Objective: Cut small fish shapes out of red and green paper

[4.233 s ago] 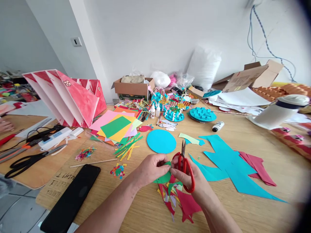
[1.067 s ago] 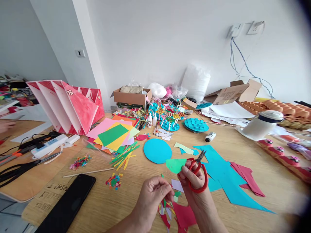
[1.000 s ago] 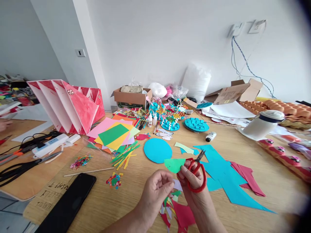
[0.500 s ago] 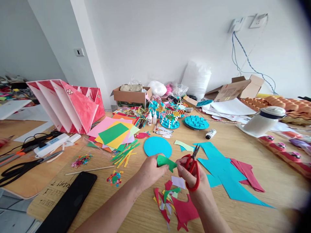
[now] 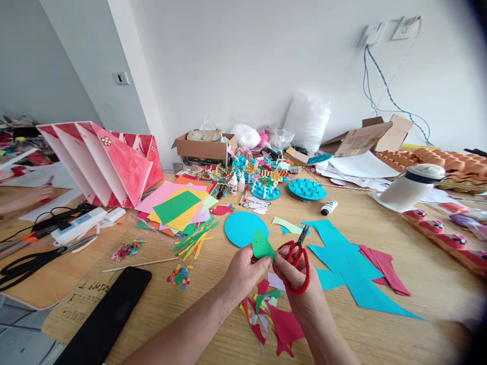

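Observation:
My left hand (image 5: 245, 268) pinches a small green paper cutout (image 5: 262, 244), which looks fish-shaped and has a small dark mark near its upper left end. My right hand (image 5: 294, 276) holds red-handled scissors (image 5: 303, 253), blades pointing up and away; its thumb and fingertip also touch the tail end of the green cutout. Just beyond the hands lies a blue paper circle (image 5: 243, 228). Below them is a heap of paper scraps (image 5: 262, 309) with a larger dark red piece (image 5: 285, 324). To the right lie blue paper offcuts (image 5: 344, 258) and dark red offcuts (image 5: 393, 274).
On the left are a black phone (image 5: 110, 314), black scissors (image 5: 41, 261), a power strip (image 5: 79, 225) and a pink-red divided rack (image 5: 110, 162). Coloured sheets (image 5: 177, 208) and glue bottles (image 5: 233, 184) stand further back. Another person's hand (image 5: 40, 195) shows at far left.
The green cutout has turned upward in my left hand, showing more of its face. My right hand and the scissors have shifted slightly. Another person's hand has come further into view at far left.

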`<control>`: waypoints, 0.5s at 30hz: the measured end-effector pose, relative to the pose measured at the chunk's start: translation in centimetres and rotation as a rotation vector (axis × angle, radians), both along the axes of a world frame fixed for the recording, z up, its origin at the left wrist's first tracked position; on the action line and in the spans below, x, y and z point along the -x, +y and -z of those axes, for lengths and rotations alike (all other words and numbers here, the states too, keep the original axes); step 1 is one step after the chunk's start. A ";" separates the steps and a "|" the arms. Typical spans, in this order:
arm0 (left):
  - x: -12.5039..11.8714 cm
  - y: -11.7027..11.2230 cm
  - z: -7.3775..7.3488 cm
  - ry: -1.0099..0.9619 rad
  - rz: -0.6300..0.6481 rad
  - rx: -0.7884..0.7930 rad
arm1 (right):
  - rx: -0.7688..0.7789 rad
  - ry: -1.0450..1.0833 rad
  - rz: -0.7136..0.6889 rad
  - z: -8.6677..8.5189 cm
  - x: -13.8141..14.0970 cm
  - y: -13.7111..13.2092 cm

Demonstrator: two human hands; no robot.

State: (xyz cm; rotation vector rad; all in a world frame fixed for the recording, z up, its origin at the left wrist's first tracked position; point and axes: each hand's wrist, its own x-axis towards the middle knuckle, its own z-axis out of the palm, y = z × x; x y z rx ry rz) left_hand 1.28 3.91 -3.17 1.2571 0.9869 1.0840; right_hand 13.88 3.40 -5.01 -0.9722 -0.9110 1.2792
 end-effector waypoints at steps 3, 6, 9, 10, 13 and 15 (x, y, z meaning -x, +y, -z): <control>0.1 0.5 0.5 0.067 -0.051 -0.025 | 0.010 -0.015 -0.033 -0.1 0.0 -0.2; 0.5 0.6 0.3 0.103 -0.064 -0.042 | 0.016 -0.026 -0.043 -0.3 0.0 -0.3; 0.6 0.2 0.0 0.089 -0.080 -0.038 | 0.016 -0.028 -0.047 -0.4 0.1 -0.4; 0.5 0.1 0.0 0.078 -0.077 -0.034 | 0.015 -0.028 -0.049 -0.4 0.1 -0.4; 0.5 -0.4 -0.4 0.057 -0.081 0.001 | 0.014 -0.028 -0.066 -0.7 0.3 -0.5; 0.7 -0.6 -0.8 0.039 -0.130 0.033 | 0.011 -0.066 -0.097 -1.0 0.3 -0.7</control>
